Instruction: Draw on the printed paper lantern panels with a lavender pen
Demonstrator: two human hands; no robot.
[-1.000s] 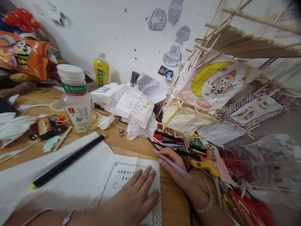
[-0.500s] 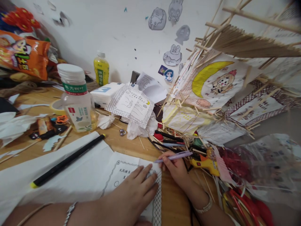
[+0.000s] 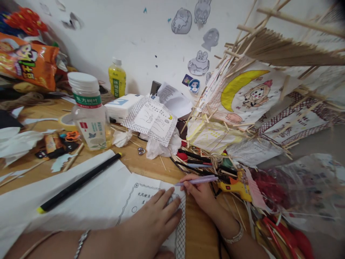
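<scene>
My right hand [image 3: 199, 192] grips a light purple pen [image 3: 198, 180], its tip at the upper right corner of a white sheet [image 3: 134, 205] with a drawn border and Chinese writing. Flat across that sheet lies my left hand [image 3: 153, 219], fingers stretched out and covering part of the drawing. The sheet's right margin carries a crosshatch pattern. Left of my hands, a black marker with yellow ends [image 3: 81, 183] rests on a larger blank white sheet [image 3: 99, 205].
A plastic bottle [image 3: 90, 118] and a yellow drink bottle [image 3: 117, 77] stand behind the papers. A patterned drawing [image 3: 152, 120] leans on a white box [image 3: 122, 108]. At right are a stick frame with painted panels [image 3: 245, 93], a yellow glue gun [image 3: 235, 187] and red-handled scissors [image 3: 277, 233].
The pen has tilted very slightly in my right hand, its tip staying near the sheet's corner. My left hand remains flat in place. The view has shifted a little.
</scene>
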